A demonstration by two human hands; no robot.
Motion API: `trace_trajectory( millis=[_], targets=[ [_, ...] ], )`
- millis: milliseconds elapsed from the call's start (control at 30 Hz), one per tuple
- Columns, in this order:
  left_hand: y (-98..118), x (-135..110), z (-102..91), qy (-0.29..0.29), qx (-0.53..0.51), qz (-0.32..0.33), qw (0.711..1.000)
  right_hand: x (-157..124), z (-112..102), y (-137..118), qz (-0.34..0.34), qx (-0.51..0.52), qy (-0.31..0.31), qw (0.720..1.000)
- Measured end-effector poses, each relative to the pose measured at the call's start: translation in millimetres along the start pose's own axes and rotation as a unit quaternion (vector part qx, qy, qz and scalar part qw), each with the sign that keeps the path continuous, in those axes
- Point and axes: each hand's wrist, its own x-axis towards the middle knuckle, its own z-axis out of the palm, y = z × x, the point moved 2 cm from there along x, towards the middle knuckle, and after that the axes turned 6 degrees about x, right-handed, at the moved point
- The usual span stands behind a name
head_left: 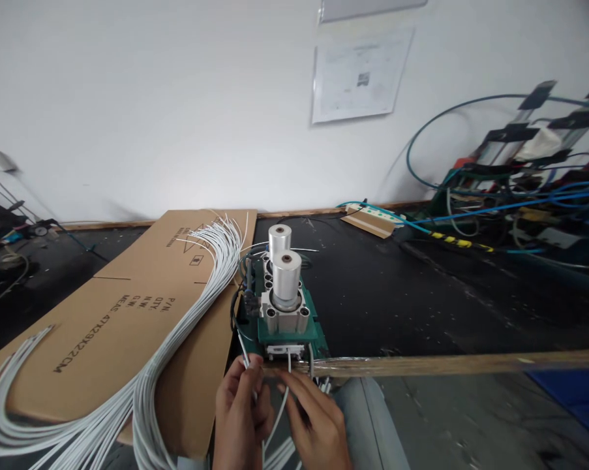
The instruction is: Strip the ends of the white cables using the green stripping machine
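Observation:
My left hand is closed in a pinch on a white cable, whose end points up towards the machine. Just to the right, my right hand has its thumb and forefinger closed about a second white cable. That second cable runs up into the slot at the front of a small green pneumatic press, which carries two silver cylinders. Both hands are at the table's front edge, below the press. My fingers partly hide the cables' lower lengths.
A large bundle of white cables lies across a flattened cardboard box on the left. Other machinery with blue air hoses stands at the right on the black table. A power strip lies near the wall.

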Motion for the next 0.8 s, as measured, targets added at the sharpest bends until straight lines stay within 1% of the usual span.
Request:
trace_trajectory(
  millis=[33, 100, 167, 233, 300, 467, 667, 800],
  targets=[
    [1, -2, 1.8, 0.011, -0.005, 0.008, 1.000, 0, 0, 0, -0.006, -0.006, 0.006, 1.000],
    [2, -2, 1.9, 0.012, -0.009, 0.003, 1.000, 1, -1, 1, -0.008, -0.017, 0.010, 1.000],
    [0, 3, -1.2, -0.015, -0.004, -0.021, 1.000, 0, 0, 3, -0.005, -0.019, 0.007, 1.000],
    [-3, 8, -5.1, -0.035, 0.005, -0.028, 0.999, -1, 1, 6, 0.003, -0.002, 0.000, 1.000],
    [-4, 10, -6.1, -0.039, 0.008, -0.024, 0.999, -2, 1, 7, 0.008, 0.010, 0.000, 1.000],
    [0, 1, 3.1, 0.004, 0.002, -0.018, 1.000, 3, 0, 5, 0.012, 0.019, -0.005, 1.000],
    [4, -7, 10.8, 0.007, -0.013, 0.008, 1.000, 8, -1, 1, 0.011, 0.011, 0.006, 1.000],
    [6, -10, 15.4, 0.020, -0.017, 0.004, 1.000, 9, -2, 1, 0.004, 0.007, 0.002, 1.000]
  ],
)
